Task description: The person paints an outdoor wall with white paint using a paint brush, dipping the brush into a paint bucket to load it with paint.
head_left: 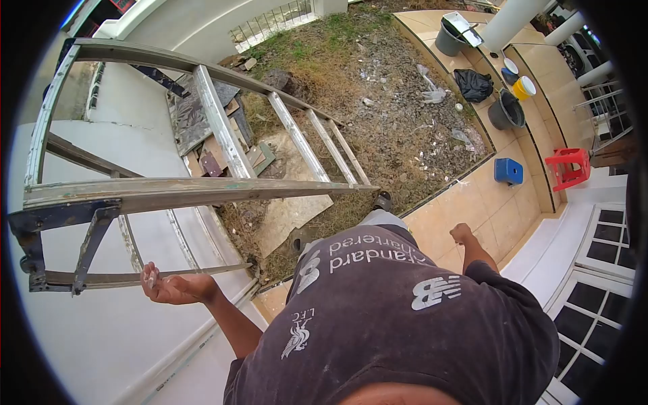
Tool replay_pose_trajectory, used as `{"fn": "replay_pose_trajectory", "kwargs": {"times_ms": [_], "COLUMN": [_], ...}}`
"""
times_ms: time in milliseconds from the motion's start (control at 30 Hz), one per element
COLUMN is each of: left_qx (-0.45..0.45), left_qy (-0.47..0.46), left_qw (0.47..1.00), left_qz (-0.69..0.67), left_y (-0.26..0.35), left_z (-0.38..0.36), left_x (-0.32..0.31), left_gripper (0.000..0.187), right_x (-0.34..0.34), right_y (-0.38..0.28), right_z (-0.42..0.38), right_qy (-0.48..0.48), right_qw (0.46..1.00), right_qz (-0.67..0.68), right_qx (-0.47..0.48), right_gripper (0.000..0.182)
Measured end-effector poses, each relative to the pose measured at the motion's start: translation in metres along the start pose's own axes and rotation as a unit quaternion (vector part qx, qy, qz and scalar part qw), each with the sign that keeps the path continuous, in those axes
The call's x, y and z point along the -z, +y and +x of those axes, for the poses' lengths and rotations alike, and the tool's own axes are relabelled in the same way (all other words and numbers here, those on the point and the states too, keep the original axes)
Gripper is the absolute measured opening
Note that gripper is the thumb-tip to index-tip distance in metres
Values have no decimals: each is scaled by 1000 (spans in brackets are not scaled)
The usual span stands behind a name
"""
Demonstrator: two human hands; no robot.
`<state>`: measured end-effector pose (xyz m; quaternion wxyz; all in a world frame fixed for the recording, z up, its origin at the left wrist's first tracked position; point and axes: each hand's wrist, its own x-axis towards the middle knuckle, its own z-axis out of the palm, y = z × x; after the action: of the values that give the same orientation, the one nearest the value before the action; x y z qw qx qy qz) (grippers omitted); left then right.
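Note:
My left hand (172, 286) is held out at the left, its fingers loosely bent and apart, with whitish marks on them. It overlaps the lower rail of a worn aluminium stepladder (223, 192) in this view; nothing shows in the palm. The ladder stands to my left, with dark blue brackets at its top end. Out to my right, above the tiled step, my right hand (462, 234) is closed with the fingers curled in, and no object shows in it.
Beyond the ladder lie stacked tile and board pieces (214, 152) on rough ground. A blue stool (508, 171), red stool (568, 166), black bucket (506, 111), yellow pail (524, 88) and black plastic bag (474, 85) stand on the tiled steps (466, 206). A white wall (101, 337) runs along the left.

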<state>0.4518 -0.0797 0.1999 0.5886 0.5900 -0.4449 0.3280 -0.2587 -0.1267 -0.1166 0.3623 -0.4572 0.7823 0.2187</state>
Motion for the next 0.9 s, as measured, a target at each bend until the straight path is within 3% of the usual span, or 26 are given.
{"fn": "replay_pose_trajectory", "kwargs": {"times_ms": [100, 167, 233, 300, 333, 400, 433, 500, 600, 633, 700, 733, 767, 800, 833, 867, 900], "left_qx": [-145, -226, -241, -155, -118, -24, -5, 104, 210, 183, 150, 161, 173, 152, 130, 129, 129], "left_qy": [61, 100, 51, -53, -134, -207, -217, -239, -405, -413, -431, -438, -435, -423, -407, -405, -404], "left_qw": [986, 964, 969, 985, 983, 962, 934, 841, 796, 757, 729, 735, 742, 752, 762, 761, 763], "left_qz": [-48, -94, -11, -52, 35, 177, 284, 473, 399, 472, 510, 493, 480, 482, 487, 491, 488], "left_y": [79, 114, 136, 150, 160, 164, 136, 109, 58, 106, 119, 122, 122, 121, 118, 118, 117], "left_z": [33, 62, 76, 73, 72, 66, 59, 39, 8, 9, 6, 6, 9, 9, 5, 4, 5], "left_x": [-44, -70, -99, -146, -167, -209, -219, -230, -232, -243, -246, -247, -245, -244, -240, -237, -239], "left_gripper": [22, 15, 12, 11, 16, 43, 67, 87, 99, 101, 100, 99, 98, 97, 96, 96, 97], "right_x": [0, -3, 28, 68, 86, 118, 122, 122, 99, 78, 38, 24, -13, -15, 27, 62, 72], "right_y": [14, 18, -12, -42, -52, -67, -63, -42, 16, 44, 108, 135, 195, 208, 164, 135, 113], "right_z": [48, 103, 104, 100, 91, 76, 79, 85, 104, 118, 148, 158, 203, 211, 154, 117, 106], "right_qy": [-60, -47, 104, 117, 122, 124, 135, 158, 120, 139, 112, 66, 24, -81, -138, -117, -92], "right_qw": [998, 985, 970, 952, 937, 899, 903, 911, 934, 935, 955, 975, 965, 964, 982, 941, 933], "right_qz": [10, -35, 15, 173, 241, 360, 342, 297, 259, 250, 228, 192, 25, -101, -92, -237, -251], "right_qx": [36, 161, 217, 223, 220, 215, 222, 241, 213, 210, 150, 94, 261, 234, 87, 210, 242], "right_gripper": [29, 27, 24, 25, 25, 24, 24, 24, 24, 14, 15, 17, 16, 18, 16, 21, 21]}}
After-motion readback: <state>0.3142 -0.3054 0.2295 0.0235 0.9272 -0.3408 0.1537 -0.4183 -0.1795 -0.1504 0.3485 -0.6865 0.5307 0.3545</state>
